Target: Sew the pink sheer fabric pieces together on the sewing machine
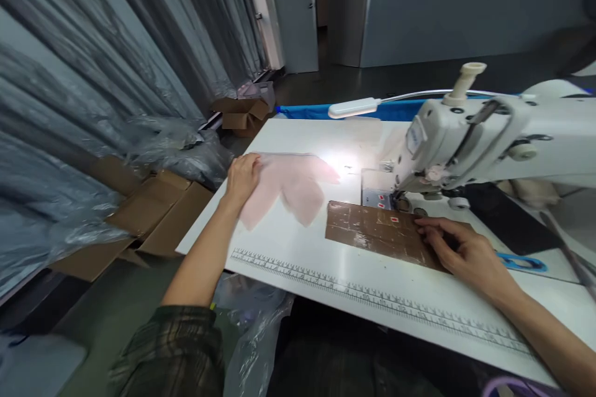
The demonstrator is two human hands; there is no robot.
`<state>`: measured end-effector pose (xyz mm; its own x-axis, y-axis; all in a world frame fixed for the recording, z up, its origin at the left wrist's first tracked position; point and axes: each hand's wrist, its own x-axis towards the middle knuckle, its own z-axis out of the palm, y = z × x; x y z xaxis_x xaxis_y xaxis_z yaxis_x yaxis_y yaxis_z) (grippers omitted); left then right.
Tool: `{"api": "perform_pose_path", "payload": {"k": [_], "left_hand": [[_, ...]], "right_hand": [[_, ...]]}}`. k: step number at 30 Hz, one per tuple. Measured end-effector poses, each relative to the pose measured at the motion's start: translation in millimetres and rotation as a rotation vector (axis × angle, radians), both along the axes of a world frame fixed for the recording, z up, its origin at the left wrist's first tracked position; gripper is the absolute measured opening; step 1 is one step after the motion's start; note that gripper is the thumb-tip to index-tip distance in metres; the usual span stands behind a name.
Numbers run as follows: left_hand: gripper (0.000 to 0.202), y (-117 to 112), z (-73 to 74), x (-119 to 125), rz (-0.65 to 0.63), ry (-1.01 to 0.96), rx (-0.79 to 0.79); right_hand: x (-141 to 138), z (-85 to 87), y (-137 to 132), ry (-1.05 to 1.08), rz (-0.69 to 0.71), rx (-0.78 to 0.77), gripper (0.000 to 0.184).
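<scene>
A sheer pale pink fabric piece [298, 177] with pointed lobes lies flat on the white sewing table. At its upper left corner, my left hand [243, 178] has its fingers closed over the edge of the fabric. My right hand [459, 251] rests at the right part of a brown taped board [367, 229], just in front of the sewing machine's needle area. Its thumb and forefinger come together in a pinch; whatever lies between them is too small to make out. The white sewing machine [484, 142] stands behind that hand, its presser foot [399, 198] partly hidden.
A printed ruler strip [372, 299] runs along the table's front edge. Blue thread snips [524, 262] lie right of my right hand. A lit lamp [354, 108] hangs over the table. Cardboard boxes [158, 211] and plastic wrapping stand on the floor at left.
</scene>
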<state>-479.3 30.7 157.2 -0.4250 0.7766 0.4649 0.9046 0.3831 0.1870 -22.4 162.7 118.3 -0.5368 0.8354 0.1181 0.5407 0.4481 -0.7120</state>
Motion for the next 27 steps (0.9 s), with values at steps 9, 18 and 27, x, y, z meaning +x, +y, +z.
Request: {"api": "perform_pose_path", "payload": {"k": [9, 18, 27], "left_hand": [[0.028, -7.3, -9.3, -1.3, 0.040, -0.032, 0.093], [0.020, -0.9, -18.4, -9.5, -0.013, -0.092, 0.284], [0.013, 2.4, -23.2, -11.2, -0.009, -0.139, 0.407]], "right_hand": [[3.6, 0.6, 5.2, -0.090, -0.060, -0.046, 0.046], [-3.1, 13.3, 0.7, -0.122, -0.153, -0.122, 0.061], [-3.5, 18.2, -2.4, -0.127, -0.161, -0.198, 0.055]]}}
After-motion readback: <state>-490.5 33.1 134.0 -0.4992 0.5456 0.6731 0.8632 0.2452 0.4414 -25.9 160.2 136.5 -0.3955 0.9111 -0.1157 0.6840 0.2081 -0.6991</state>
